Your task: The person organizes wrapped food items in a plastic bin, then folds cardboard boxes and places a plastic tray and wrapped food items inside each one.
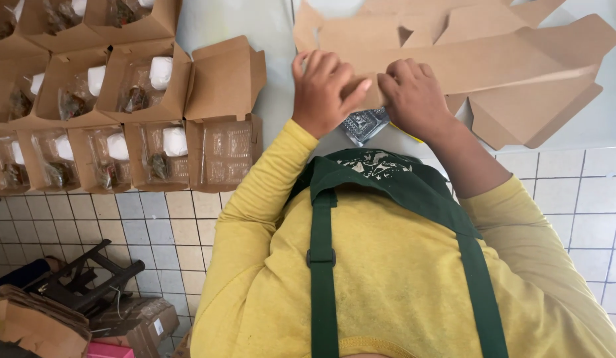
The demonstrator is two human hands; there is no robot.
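The flat brown cardboard blank (493,59) is cut off by the top edge of the view, and its lower fold is hidden under both hands. The left hand (324,89) and right hand (414,96) are closed on that fold, near the worktop's (281,93) front edge. A silvery printed packet (364,124) is half covered by the wrists. Open filled boxes (122,113) are ranged along the worktop's left side, their contents blurred behind plastic.
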